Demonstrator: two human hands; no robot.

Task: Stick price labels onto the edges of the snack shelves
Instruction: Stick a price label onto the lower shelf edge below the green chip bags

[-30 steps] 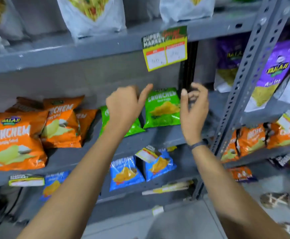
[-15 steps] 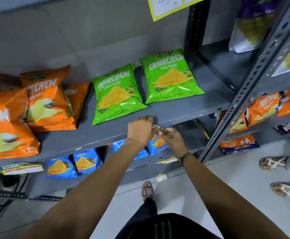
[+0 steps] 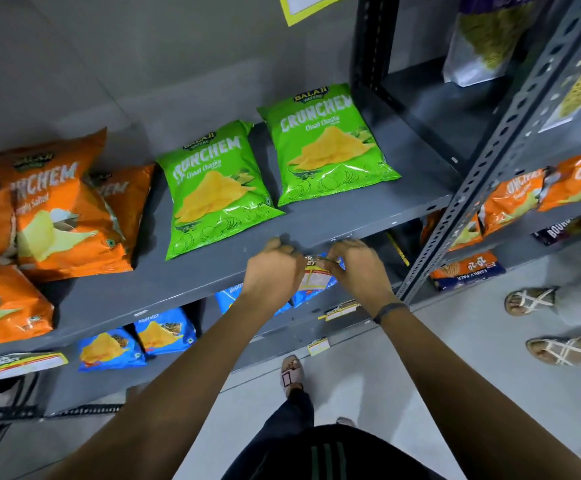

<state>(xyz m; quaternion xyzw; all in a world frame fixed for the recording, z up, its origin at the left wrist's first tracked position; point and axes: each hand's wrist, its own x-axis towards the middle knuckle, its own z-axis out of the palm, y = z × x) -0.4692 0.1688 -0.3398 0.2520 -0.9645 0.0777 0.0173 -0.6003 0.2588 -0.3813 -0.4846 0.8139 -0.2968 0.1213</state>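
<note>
From the head view, the left hand (image 3: 271, 271) and right hand (image 3: 358, 268) meet just below the front edge of the grey shelf (image 3: 213, 275), and between them hangs a price label (image 3: 316, 277), white with red and yellow print; the right fingertips pinch its upper corner, while the left hand is curled shut at its other side, though whether it grips the label or its backing I cannot tell; to do this well, I judge the label should be levelled along the edge above the knuckles, tacked at one end, then smoothed across so no crease forms; just beyond the hands lie two green bags (image 3: 327, 147) reading "BALAJI", "CRUNCHEM" and "Chaat Chaska"; far to the left, orange bags (image 3: 64, 209) read "CRUNCHEM"; the label's own print is too blurred to read.
</note>
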